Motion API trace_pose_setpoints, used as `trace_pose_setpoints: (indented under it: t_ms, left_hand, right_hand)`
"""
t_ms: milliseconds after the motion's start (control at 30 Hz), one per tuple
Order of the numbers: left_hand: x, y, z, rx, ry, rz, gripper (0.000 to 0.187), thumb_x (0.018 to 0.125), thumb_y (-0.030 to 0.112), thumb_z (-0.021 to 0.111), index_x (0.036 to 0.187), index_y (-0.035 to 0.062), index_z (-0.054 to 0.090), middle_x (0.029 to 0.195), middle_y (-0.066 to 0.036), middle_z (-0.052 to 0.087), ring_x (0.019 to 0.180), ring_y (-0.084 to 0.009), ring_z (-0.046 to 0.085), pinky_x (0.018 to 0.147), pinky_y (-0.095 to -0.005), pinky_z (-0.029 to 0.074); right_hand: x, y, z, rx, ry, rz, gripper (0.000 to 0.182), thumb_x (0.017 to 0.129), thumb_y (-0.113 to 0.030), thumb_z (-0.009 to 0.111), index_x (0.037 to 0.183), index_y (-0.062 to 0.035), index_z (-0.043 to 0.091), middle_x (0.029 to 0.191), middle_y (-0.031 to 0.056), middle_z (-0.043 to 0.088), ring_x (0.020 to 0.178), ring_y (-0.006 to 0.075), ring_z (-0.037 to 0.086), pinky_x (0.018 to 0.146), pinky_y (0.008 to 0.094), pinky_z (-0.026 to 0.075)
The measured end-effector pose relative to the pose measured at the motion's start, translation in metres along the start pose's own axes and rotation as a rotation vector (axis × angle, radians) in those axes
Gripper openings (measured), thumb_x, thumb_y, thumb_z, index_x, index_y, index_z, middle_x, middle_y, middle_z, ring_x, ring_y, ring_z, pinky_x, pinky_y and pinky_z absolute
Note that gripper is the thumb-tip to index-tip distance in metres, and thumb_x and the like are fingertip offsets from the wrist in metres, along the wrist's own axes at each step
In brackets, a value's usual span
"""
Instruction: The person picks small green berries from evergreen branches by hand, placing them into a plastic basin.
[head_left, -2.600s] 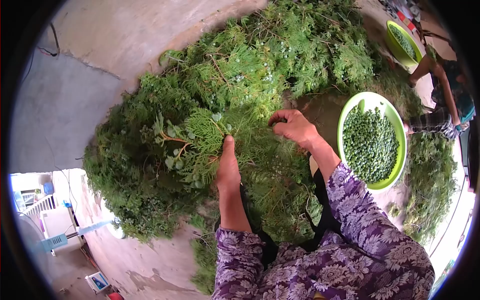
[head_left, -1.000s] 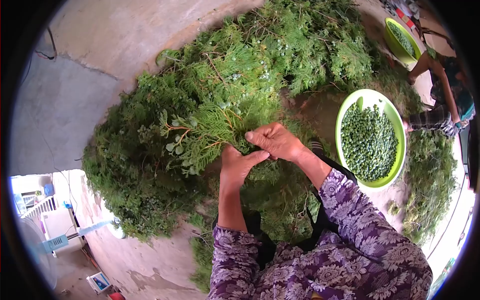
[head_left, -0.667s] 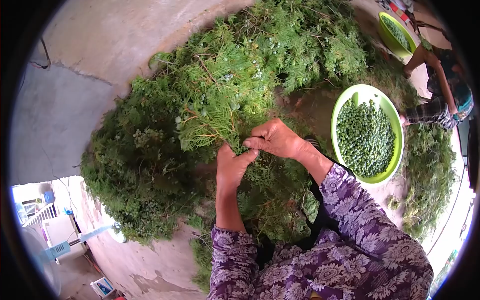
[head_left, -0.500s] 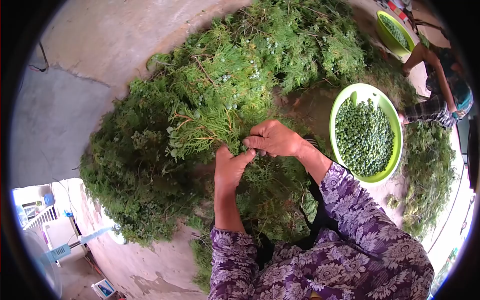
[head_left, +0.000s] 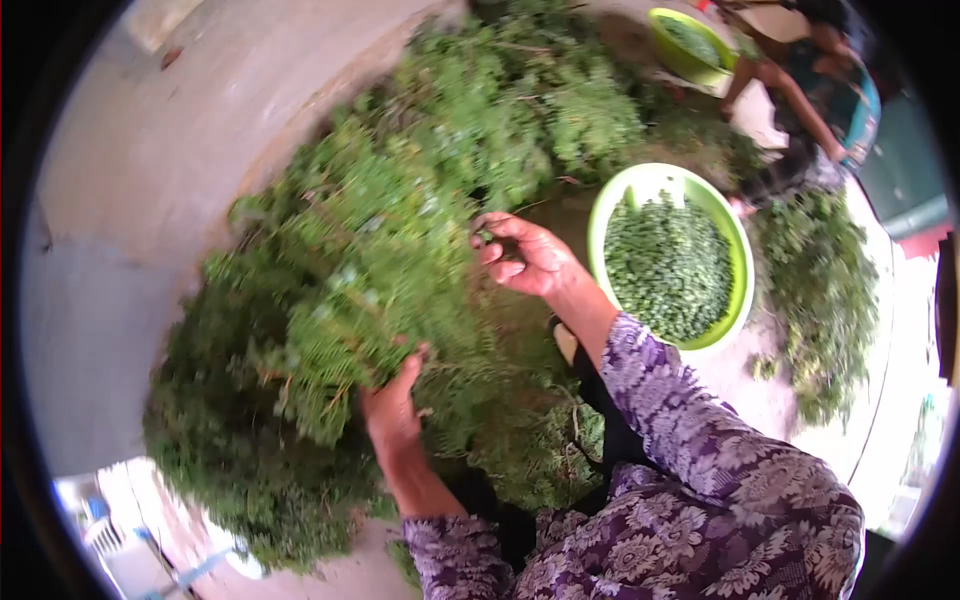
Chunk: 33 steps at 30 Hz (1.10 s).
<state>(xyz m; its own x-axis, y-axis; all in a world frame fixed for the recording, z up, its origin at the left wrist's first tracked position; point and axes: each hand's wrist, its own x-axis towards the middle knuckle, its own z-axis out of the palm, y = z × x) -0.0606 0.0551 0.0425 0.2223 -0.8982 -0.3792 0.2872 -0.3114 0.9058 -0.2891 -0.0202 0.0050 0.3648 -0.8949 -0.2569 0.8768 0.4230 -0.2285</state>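
Observation:
My left hand (head_left: 392,405) is closed round the base of a leafy green sprig (head_left: 335,370) at the lower left of the big pile of cut branches (head_left: 400,190). Palm partly up, my right hand (head_left: 525,255) has its fingers curled over small green berries, between the pile and the basin. To its right stands a lime-green basin (head_left: 742,270) holding a heap of round green berries (head_left: 665,265). Motion blurs the branches.
Another person (head_left: 800,100) sits at the upper right with bare arms, beside a second green basin (head_left: 690,70). More cut branches (head_left: 820,300) lie at the right. A concrete floor (head_left: 120,280) spans the left.
My hands have parted; the left moved down and left with the sprig, while the right turned palm up with berries in its fingers. The whole view has shifted, and the basins appear further left.

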Motion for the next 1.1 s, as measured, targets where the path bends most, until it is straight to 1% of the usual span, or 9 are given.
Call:
trace_pose_setpoints:
  t_ms: [267, 400, 467, 500, 600, 667, 800, 933, 1100]
  left_hand:
    - [0.0, 0.008, -0.006, 0.037, -0.046, -0.091, 0.031, 0.07, -0.001, 0.062, 0.1, 0.0006, 0.054, 0.083, -0.011, 0.061, 0.073, -0.0184, 0.055, 0.072, -0.0294, 0.044]
    - [0.004, 0.005, -0.013, 0.047, -0.107, -0.014, 0.028, 0.07, -0.004, 0.057, 0.098, -0.0002, 0.053, 0.08, -0.011, 0.06, 0.068, -0.0174, 0.053, 0.068, -0.0289, 0.043]
    - [0.003, 0.005, -0.012, 0.03, -0.125, -0.014, 0.028, 0.07, -0.003, 0.057, 0.098, -0.0005, 0.053, 0.079, -0.011, 0.06, 0.068, -0.0175, 0.053, 0.068, -0.0286, 0.043]
    - [0.003, 0.004, -0.011, 0.022, -0.146, -0.014, 0.029, 0.07, -0.003, 0.056, 0.098, -0.0008, 0.053, 0.079, -0.011, 0.059, 0.068, -0.0175, 0.053, 0.068, -0.0284, 0.042]
    - [0.0, 0.004, -0.004, 0.019, -0.161, -0.017, 0.029, 0.068, -0.002, 0.058, 0.097, -0.0012, 0.054, 0.078, -0.011, 0.059, 0.067, -0.0178, 0.053, 0.068, -0.0288, 0.042]
    - [0.0, 0.003, -0.004, 0.099, -0.164, -0.036, 0.029, 0.067, -0.002, 0.059, 0.096, -0.0012, 0.055, 0.078, -0.011, 0.06, 0.067, -0.018, 0.054, 0.068, -0.0301, 0.043]
    - [0.005, -0.004, -0.006, 0.083, -0.192, -0.069, 0.036, 0.069, -0.002, 0.062, 0.103, -0.0061, 0.051, 0.078, -0.01, 0.061, 0.068, -0.0181, 0.058, 0.079, -0.0308, 0.041]
    - [-0.003, 0.002, -0.003, 0.154, -0.04, -0.21, 0.047, 0.069, -0.003, 0.064, 0.11, -0.0117, 0.043, 0.078, -0.012, 0.062, 0.068, -0.0207, 0.059, 0.083, -0.0329, 0.042]
    - [0.001, -0.014, -0.009, 0.238, -0.196, -0.066, 0.043, 0.067, 0.0, 0.066, 0.106, -0.0093, 0.049, 0.079, -0.014, 0.061, 0.067, -0.0205, 0.059, 0.082, -0.0388, 0.044]
  right_hand:
    - [-0.049, -0.098, -0.075, -0.028, 0.621, -0.528, 0.017, 0.085, -0.026, 0.052, 0.083, -0.0111, 0.046, 0.063, 0.0034, 0.048, 0.046, 0.0111, 0.042, 0.035, 0.0209, 0.029]
    - [-0.108, -0.145, -0.143, -0.586, 1.349, -0.895, 0.032, 0.081, -0.035, 0.056, 0.094, -0.0056, 0.054, 0.072, 0.0079, 0.058, 0.058, 0.0128, 0.055, 0.047, 0.0263, 0.043]
    - [-0.13, -0.165, -0.174, -0.769, 1.716, -0.723, 0.048, 0.082, -0.045, 0.048, 0.102, -0.0018, 0.058, 0.085, 0.0125, 0.062, 0.079, 0.017, 0.06, 0.067, 0.0273, 0.046]
    - [-0.139, -0.156, -0.181, -1.771, 1.818, -0.586, 0.066, 0.083, -0.056, 0.035, 0.101, 0.0032, 0.058, 0.094, 0.0181, 0.061, 0.096, 0.0247, 0.056, 0.082, 0.031, 0.042]
    - [-0.139, -0.156, -0.184, -0.937, 1.893, -0.704, 0.076, 0.082, -0.06, 0.026, 0.101, 0.0069, 0.056, 0.098, 0.0209, 0.059, 0.097, 0.0307, 0.055, 0.085, 0.035, 0.04]
    - [-0.135, -0.16, -0.196, -1.045, 1.981, -0.574, 0.074, 0.084, -0.058, 0.022, 0.097, 0.0061, 0.057, 0.095, 0.0223, 0.059, 0.095, 0.0323, 0.056, 0.081, 0.0358, 0.043]
    - [-0.115, -0.163, -0.191, -1.133, 1.852, -0.433, 0.042, 0.088, -0.037, 0.038, 0.09, -0.001, 0.06, 0.078, 0.0145, 0.062, 0.068, 0.0246, 0.06, 0.058, 0.0367, 0.047]
    - [-0.075, -0.126, -0.109, -0.678, 0.693, -0.734, 0.023, 0.082, -0.013, 0.054, 0.1, 0.0014, 0.055, 0.082, 0.0064, 0.059, 0.068, 0.0132, 0.056, 0.053, 0.0249, 0.043]
    - [-0.081, -0.124, -0.114, -1.004, 0.804, -0.556, 0.019, 0.078, -0.014, 0.059, 0.09, 0.0009, 0.057, 0.071, 0.0034, 0.056, 0.059, 0.0098, 0.051, 0.052, 0.022, 0.041]
